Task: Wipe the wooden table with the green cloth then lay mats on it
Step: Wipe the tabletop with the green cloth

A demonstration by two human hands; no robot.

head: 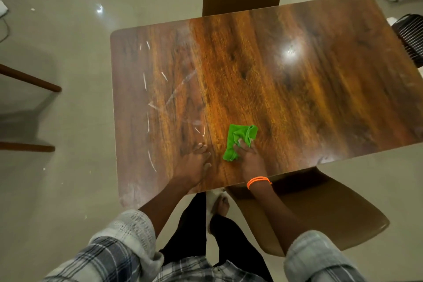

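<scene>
My right hand (248, 155) pinches the green cloth (240, 141), long axis pointing away; its near end seems hidden. Left hand (194, 165) lies spread flat on the table (297, 98).

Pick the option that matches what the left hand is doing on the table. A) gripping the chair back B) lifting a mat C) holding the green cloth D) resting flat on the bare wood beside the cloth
D: the left hand lies flat with fingers straight on the wooden table, while the right hand holds the green cloth beside it.
</scene>
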